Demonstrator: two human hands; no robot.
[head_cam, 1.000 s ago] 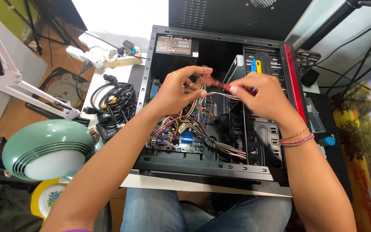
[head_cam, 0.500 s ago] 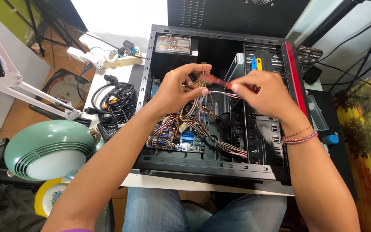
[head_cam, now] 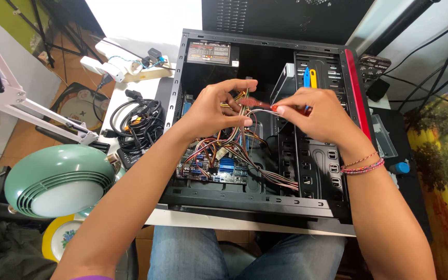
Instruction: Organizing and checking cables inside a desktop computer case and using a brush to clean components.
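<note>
Red cable: frame centre, above open computer case.
Left hand: pinching it.
Right hand: gripping its other end.

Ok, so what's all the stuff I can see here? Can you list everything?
case: one, black with red edge, open on the table
cable: one, flat and red, held between both hands
wires: many, mixed colours, inside the case
board: one, with blue parts, case bottom
cords: one bundle, black, left of the case
lamp: one, green, lower left
plate: one, yellow rim, under the lamp
bracelets: a few, pink, right wrist
left hand: one, gripping the cable
right hand: one, pinching the cable
</note>
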